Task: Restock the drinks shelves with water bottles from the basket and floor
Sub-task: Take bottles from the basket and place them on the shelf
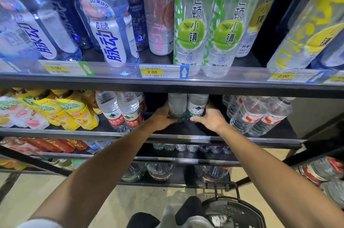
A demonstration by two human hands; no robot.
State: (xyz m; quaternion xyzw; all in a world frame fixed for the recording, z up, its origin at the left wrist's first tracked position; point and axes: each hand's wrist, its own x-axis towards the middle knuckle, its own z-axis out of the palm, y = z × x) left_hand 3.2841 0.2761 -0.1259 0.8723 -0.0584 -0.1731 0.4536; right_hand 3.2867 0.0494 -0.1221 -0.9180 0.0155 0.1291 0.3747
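Two green-labelled water bottles stand side by side on the black second shelf [186, 131]. My left hand [162, 118] grips the left bottle [176, 106] from its left side. On the other side, my right hand [210, 119] grips the right bottle [197, 105]. Both bottles are upright, with their caps hidden behind the shelf edge above. The dark basket [242, 211] sits on the floor at the lower right, with a bottle [221, 220] lying inside it.
Red-labelled water bottles [121, 112] stand left of the gap, and clear bottles with red-white labels [260, 114] stand to its right. Yellow drink bottles [70, 112] fill the shelf's left. The upper shelf holds tall green-apple bottles [191, 23]. Lower shelves carry more bottles.
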